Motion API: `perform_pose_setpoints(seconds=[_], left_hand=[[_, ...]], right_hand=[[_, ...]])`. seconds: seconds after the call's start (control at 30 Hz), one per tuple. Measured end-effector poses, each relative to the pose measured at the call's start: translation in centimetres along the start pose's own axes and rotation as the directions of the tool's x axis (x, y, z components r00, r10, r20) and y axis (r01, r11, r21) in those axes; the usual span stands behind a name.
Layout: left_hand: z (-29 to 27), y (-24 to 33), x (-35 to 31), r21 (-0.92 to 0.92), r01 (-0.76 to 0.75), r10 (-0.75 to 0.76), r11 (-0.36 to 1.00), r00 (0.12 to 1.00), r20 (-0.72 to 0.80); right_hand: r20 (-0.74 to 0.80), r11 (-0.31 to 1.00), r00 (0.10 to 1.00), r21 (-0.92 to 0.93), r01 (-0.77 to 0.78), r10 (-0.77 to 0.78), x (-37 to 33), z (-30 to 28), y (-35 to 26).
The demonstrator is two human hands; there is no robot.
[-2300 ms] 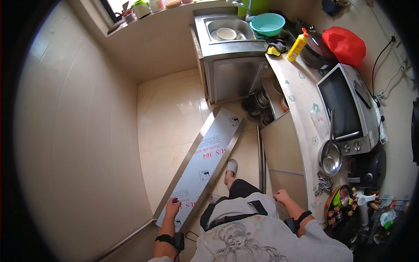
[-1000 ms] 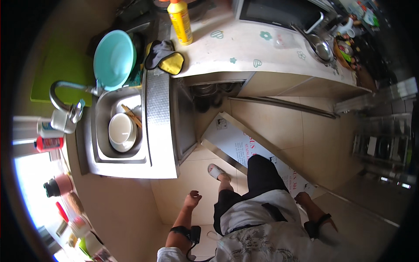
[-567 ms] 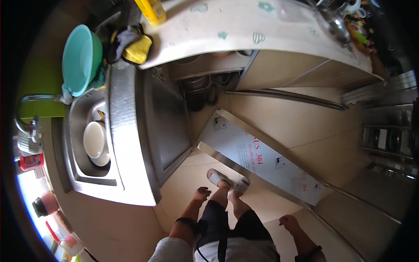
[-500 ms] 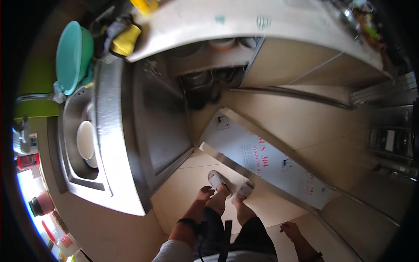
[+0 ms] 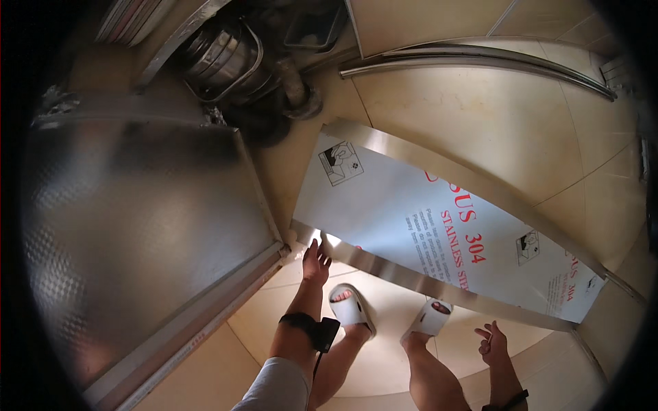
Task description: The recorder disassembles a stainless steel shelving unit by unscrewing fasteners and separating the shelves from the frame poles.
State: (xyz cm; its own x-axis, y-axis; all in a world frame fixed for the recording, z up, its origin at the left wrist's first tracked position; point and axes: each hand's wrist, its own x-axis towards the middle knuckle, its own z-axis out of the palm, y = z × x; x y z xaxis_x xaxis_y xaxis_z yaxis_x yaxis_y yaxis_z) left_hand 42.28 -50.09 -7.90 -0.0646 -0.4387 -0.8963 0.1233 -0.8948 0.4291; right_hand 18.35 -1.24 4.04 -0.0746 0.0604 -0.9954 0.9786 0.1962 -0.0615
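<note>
On the floor in front of me lies a long stainless steel panel (image 5: 397, 198) with raised metal edges. A pale film with red and black print covers its face. My left hand (image 5: 316, 264) is at the near left corner of this panel, fingers apart, by its metal edge; whether they touch the metal I cannot tell. Nearest the panel's right end is my right hand (image 5: 492, 344), below its near edge, with some fingers extended and nothing held.
At left stands a steel cabinet door (image 5: 157, 226). Beyond it a metal pot with a handle (image 5: 223, 55) and dark items fill the cabinet opening. Metal rails (image 5: 473, 53) lie along the floor at the back. My feet in white slippers (image 5: 351, 309) stand close to the panel.
My view has come lower and closer to the panel, and the sink has gone out of sight. Both hands have reached forward, the left one up to the panel's near edge.
</note>
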Motion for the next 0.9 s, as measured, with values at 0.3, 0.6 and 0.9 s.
perform_pose_setpoints(seconds=[0.3, 0.6, 0.9], left_hand=[[-2.5, 0.0, 2.3, 0.060, 0.014, -0.016, 0.998, 0.999, 0.042], [18.0, 2.2, -23.7, 0.833, -0.174, 0.013, -0.525, 0.977, 0.212], [-4.3, 28.3, -17.6, 0.478, -0.370, 0.317, -0.797, 0.417, 0.852]], right_hand=[[-0.245, 0.960, 0.967, 0.245, 0.135, -0.073, 8.5, 1.5, 3.1], [0.020, 0.895, 0.954, 0.353, 0.272, -0.298, 12.0, -4.6, 6.8], [0.123, 0.798, 0.992, 0.600, -0.050, -0.029, -2.5, 6.0, 0.8]])
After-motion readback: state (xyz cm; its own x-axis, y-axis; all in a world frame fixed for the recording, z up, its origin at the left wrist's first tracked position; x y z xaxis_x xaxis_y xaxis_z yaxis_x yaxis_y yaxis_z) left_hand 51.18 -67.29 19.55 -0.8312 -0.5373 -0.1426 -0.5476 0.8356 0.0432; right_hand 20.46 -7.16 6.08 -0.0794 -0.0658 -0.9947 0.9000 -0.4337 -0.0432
